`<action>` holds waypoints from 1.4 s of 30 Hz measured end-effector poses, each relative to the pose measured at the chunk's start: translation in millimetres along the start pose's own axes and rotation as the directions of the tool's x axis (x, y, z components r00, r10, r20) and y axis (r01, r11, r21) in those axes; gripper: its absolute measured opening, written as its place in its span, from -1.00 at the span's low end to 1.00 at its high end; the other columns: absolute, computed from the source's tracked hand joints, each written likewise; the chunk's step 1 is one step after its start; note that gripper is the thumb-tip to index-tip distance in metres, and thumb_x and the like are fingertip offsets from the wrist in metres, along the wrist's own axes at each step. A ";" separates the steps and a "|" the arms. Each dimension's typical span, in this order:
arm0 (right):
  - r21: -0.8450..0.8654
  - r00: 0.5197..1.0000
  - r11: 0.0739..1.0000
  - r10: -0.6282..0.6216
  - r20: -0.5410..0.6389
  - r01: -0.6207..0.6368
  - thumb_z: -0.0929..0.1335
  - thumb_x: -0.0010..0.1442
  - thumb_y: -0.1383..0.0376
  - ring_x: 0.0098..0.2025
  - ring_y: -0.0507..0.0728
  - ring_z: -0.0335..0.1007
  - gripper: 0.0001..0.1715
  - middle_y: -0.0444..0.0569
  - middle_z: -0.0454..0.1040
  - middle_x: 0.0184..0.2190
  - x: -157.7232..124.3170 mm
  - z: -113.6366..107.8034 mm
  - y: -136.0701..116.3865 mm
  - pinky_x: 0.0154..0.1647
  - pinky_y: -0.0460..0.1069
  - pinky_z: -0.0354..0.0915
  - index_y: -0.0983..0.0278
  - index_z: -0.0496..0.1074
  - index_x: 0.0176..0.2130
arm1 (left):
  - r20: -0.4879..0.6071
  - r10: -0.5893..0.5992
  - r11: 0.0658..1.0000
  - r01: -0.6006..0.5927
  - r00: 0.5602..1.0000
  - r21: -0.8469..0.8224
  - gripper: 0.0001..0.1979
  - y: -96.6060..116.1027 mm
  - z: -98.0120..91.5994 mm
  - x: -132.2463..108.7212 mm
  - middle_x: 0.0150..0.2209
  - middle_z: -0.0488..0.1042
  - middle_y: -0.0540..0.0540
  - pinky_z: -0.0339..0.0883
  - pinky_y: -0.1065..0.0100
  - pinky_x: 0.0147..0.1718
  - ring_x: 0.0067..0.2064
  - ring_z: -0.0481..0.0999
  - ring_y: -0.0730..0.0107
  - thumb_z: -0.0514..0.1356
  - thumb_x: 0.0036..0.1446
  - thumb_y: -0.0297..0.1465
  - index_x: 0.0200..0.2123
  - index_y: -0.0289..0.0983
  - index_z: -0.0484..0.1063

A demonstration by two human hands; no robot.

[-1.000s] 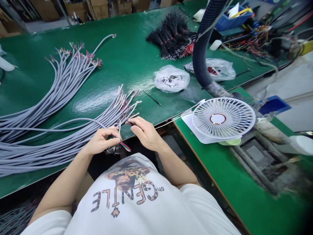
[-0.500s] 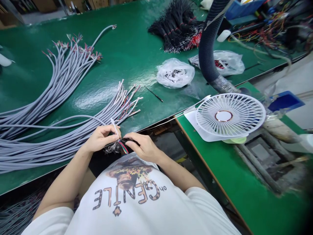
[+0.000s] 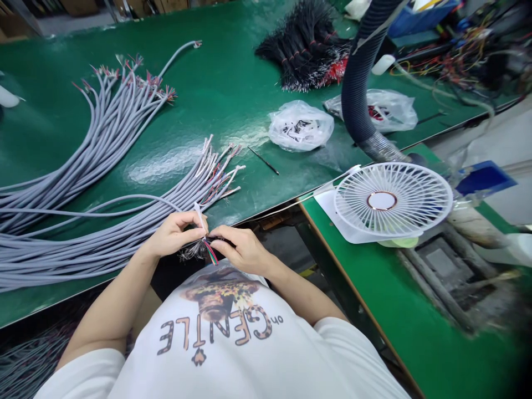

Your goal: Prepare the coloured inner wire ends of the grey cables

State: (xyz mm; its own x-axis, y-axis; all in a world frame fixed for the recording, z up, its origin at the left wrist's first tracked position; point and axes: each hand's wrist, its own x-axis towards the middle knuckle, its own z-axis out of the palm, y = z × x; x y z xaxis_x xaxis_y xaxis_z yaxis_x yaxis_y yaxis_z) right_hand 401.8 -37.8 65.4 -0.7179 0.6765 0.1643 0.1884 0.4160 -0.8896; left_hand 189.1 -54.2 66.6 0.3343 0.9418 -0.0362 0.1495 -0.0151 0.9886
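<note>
1. Now the right grip [image 3: 243, 249] draws up beside the left grip [image 3: 177, 233], in front of the green desk [image 3: 224, 83]; a second ago it is farther forward, next to the fanned cable ends [image 3: 206, 158].

2. Closed between thumb and forefinger, the left grip pinches a white strip [image 3: 199, 216] that stands above its fingertips, leaning leftward.

3. Thumb and fingers of the right grip come together just beside the left fingertips; whether they hold anything, one cannot tell.

4. Coloured wires [image 3: 213, 256], red and green among them, hang between the two grips, just below the fingertips, while fine bare strands [image 3: 191, 252] spread beneath the left grip.

5. That shift gathers both hands at the same wires, apparently for close two-handed work.

6. Beyond the left grip, the grey cable bundle [image 3: 124, 238] keeps its place on the desk.
</note>
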 end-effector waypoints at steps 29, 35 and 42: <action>0.136 0.966 0.991 0.050 -0.252 -0.016 0.45 0.05 0.17 -0.45 -0.03 0.25 -0.65 -0.14 0.41 -0.43 23.5 -13.7 3.7 -0.39 -0.12 0.18 0.32 0.44 -0.20 | -0.016 -0.030 0.999 0.030 0.999 -0.044 -0.72 6.0 2.9 17.0 -0.47 0.43 -0.07 0.32 0.36 -0.31 -0.39 0.40 0.42 0.28 0.06 -0.21 -0.49 -0.33 0.42; -0.021 0.951 0.994 -0.106 -0.290 0.105 0.31 0.19 0.19 -0.51 -0.05 0.14 -0.73 -0.18 0.29 -0.56 53.4 -25.6 5.3 -0.44 -0.14 0.12 0.33 0.40 -0.44 | -0.023 0.018 0.998 -0.017 1.000 0.062 -0.77 8.8 1.4 26.2 -0.35 0.52 -0.11 0.36 0.36 -0.23 -0.30 0.48 0.36 0.22 0.13 -0.25 -0.30 -0.31 0.49; -0.451 0.736 0.734 0.097 -0.670 -0.508 0.28 0.15 0.30 -0.32 0.12 0.36 -0.83 -0.01 0.47 -0.41 100.7 -178.7 44.9 -0.26 -0.04 0.22 0.32 0.45 -0.34 | 0.236 0.068 0.898 -0.163 0.969 0.409 -0.82 15.2 -12.1 36.7 -0.24 0.53 -0.12 0.35 0.38 -0.15 -0.21 0.51 0.35 0.14 0.17 -0.37 -0.18 -0.26 0.48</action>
State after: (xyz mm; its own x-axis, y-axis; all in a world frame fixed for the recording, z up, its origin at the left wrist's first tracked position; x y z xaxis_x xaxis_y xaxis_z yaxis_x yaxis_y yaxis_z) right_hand 457.7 157.6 118.2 -0.0609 0.9455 0.3200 0.8054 0.2359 -0.5438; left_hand 192.4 -15.9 82.1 0.5539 0.8326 -0.0023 0.4602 -0.3038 0.8342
